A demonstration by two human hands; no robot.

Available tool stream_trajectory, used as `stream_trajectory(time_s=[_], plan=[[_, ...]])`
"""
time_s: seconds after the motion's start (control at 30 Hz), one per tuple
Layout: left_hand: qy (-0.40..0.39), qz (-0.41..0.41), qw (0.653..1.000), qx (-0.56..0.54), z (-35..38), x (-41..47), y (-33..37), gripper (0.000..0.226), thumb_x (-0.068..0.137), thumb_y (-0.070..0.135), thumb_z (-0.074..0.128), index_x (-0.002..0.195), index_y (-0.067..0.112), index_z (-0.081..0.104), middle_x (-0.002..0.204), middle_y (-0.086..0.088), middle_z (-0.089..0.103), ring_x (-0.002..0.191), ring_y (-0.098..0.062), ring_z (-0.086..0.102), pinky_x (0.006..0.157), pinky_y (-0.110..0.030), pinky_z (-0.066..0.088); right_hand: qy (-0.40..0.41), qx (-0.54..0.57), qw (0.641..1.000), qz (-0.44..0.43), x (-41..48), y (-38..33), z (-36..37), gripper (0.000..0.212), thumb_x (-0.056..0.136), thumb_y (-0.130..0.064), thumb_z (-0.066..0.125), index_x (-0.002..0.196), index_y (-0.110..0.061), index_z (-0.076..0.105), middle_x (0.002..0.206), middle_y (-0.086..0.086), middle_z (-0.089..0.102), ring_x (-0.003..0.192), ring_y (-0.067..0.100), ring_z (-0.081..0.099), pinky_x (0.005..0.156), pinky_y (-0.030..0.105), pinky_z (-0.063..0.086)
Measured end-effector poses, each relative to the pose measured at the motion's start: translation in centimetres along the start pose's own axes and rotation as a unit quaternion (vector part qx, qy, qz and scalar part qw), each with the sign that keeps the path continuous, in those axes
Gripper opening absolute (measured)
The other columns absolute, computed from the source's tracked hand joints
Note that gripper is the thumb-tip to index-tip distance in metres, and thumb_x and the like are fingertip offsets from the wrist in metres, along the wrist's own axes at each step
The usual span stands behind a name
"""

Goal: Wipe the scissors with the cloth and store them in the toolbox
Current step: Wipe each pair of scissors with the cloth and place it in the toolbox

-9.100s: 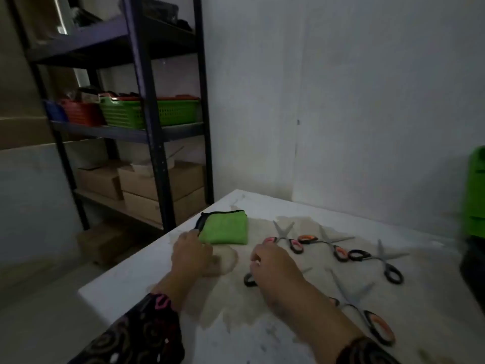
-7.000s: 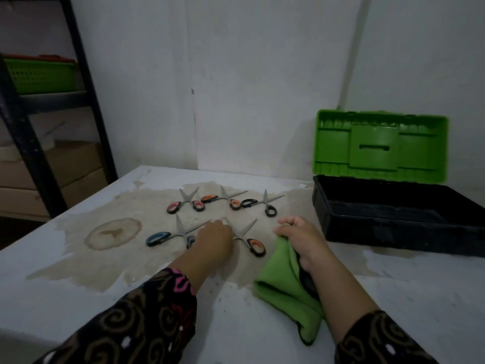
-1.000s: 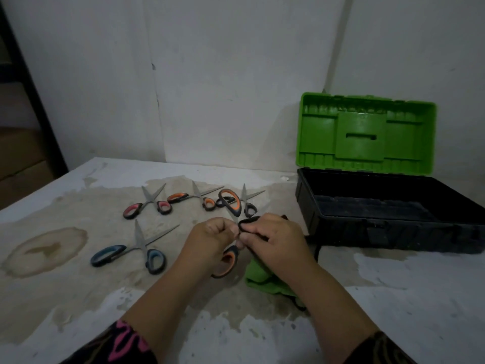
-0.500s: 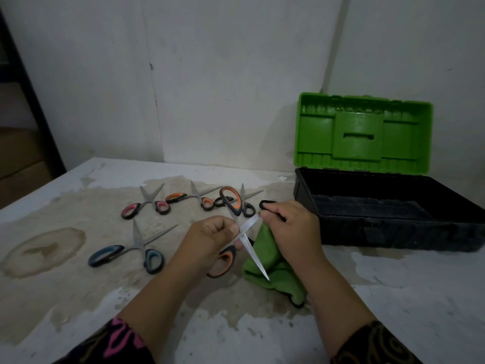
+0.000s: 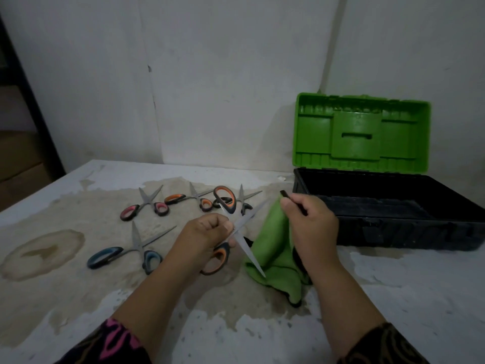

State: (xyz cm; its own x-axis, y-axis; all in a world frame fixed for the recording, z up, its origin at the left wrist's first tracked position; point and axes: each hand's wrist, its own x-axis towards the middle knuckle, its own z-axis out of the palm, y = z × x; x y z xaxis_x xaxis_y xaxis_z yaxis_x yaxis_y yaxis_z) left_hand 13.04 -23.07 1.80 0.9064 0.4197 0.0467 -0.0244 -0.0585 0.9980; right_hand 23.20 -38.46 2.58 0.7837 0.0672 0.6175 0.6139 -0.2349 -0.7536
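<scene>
The left hand [image 5: 207,232] curls tight round the orange scissors [image 5: 248,249] above the table [image 5: 406,298], blades spread wide so the green cloth [image 5: 275,248], pinched up beside them by the right hand [image 5: 309,222], can rub each one, and the toolbox [image 5: 393,232] stands open nearby.

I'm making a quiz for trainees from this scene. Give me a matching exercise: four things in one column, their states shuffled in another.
Things:
1. cloth
2. toolbox
3. blue-handled scissors
4. raised scissors

States:
A. lying untouched on the table
B. gripped by the left hand
C. lid up
D. held by the right hand

Pairs: 1-D, 2-C, 3-A, 4-B
</scene>
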Motion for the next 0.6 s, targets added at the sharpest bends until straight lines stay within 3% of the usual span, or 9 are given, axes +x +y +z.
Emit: stream_trajectory(time_s=[0.07, 0.17, 0.23, 0.37, 0.43, 0.5, 0.6], plan=[[0.004, -0.008, 1.000, -0.013, 0.1, 0.0, 0.2, 0.028, 0.094, 0.009, 0.050, 0.067, 0.007, 0.060, 0.054, -0.001, 0.064, 0.037, -0.008, 0.043, 0.038, -0.016, 0.035, -0.069, 0.017, 0.995, -0.066, -1.1, -0.8, 0.4, 0.015, 0.078, -0.012, 0.070, 0.092, -0.011, 0.073, 0.079, -0.003, 0.065, 0.076, -0.009, 0.057, 0.071, -0.001, 0.038], [-0.004, -0.012, 1.000, -0.023, 0.4, -0.3, 0.3, 0.028, 0.095, 0.007, 0.048, 0.068, 0.006, 0.058, 0.052, -0.002, 0.062, 0.035, -0.007, 0.041, 0.037, -0.015, 0.034, -0.185, -0.011, 0.969, -0.161, -2.7, -1.4, 2.0, 0.016, 0.075, -0.013, 0.070, 0.091, -0.011, 0.074, 0.075, 0.001, 0.068, 0.073, 0.001, 0.057, 0.069, 0.001, 0.039], [-0.004, -0.006, 1.000, -0.021, 0.4, -0.5, 0.4, 0.029, 0.094, 0.006, 0.048, 0.067, 0.007, 0.058, 0.051, -0.002, 0.062, 0.034, -0.006, 0.041, 0.037, -0.014, 0.034, -0.182, -0.017, 0.971, -0.156, -2.4, -1.3, 2.5, 0.017, 0.076, -0.014, 0.069, 0.091, -0.009, 0.074, 0.076, 0.005, 0.069, 0.074, 0.004, 0.058, 0.069, 0.000, 0.038], [0.004, 0.021, 1.000, 0.019, 0.4, -0.7, 0.5, 0.028, 0.093, 0.007, 0.052, 0.066, 0.006, 0.061, 0.051, -0.001, 0.064, 0.041, -0.011, 0.045, 0.041, -0.015, 0.037, -0.056, -0.041, 0.996, -0.058, -0.7, -0.5, 1.6, 0.015, 0.076, -0.014, 0.069, 0.089, -0.009, 0.074, 0.078, 0.004, 0.069, 0.074, 0.005, 0.058, 0.070, -0.003, 0.036], [0.031, 0.038, 0.999, 0.024, 0.4, -0.5, 0.4, 0.031, 0.092, 0.008, 0.054, 0.061, 0.011, 0.062, 0.054, -0.004, 0.063, 0.051, -0.022, 0.048, 0.051, -0.025, 0.043, -0.031, -0.026, 0.999, 0.033, -0.1, -0.1, 0.6, 0.011, 0.081, -0.014, 0.066, 0.090, -0.012, 0.073, 0.080, -0.002, 0.066, 0.075, 0.007, 0.059, 0.066, -0.003, 0.036], [0.077, 0.059, 0.995, 0.009, 0.4, -0.4, 0.6, 0.032, 0.092, 0.009, 0.054, 0.061, 0.013, 0.059, 0.053, -0.005, 0.063, 0.053, -0.026, 0.053, 0.057, -0.038, 0.049, -0.023, 0.058, 0.991, 0.119, 0.1, 0.0, 0.1, 0.007, 0.083, -0.013, 0.065, 0.083, -0.020, 0.065, 0.076, -0.007, 0.062, 0.071, 0.006, 0.056, 0.061, 0.003, 0.041], [0.129, 0.084, 0.988, 0.013, 0.3, -0.5, 0.9, 0.025, 0.093, 0.007, 0.052, 0.068, 0.012, 0.054, 0.050, -0.002, 0.064, 0.058, -0.026, 0.064, 0.056, -0.038, 0.056, -0.084, 0.171, 0.962, 0.193, 0.3, -0.5, -0.1, 0.020, 0.081, -0.004, 0.064, 0.073, -0.021, 0.058, 0.071, -0.003, 0.059, 0.067, 0.009, 0.054, 0.062, 0.017, 0.046]])
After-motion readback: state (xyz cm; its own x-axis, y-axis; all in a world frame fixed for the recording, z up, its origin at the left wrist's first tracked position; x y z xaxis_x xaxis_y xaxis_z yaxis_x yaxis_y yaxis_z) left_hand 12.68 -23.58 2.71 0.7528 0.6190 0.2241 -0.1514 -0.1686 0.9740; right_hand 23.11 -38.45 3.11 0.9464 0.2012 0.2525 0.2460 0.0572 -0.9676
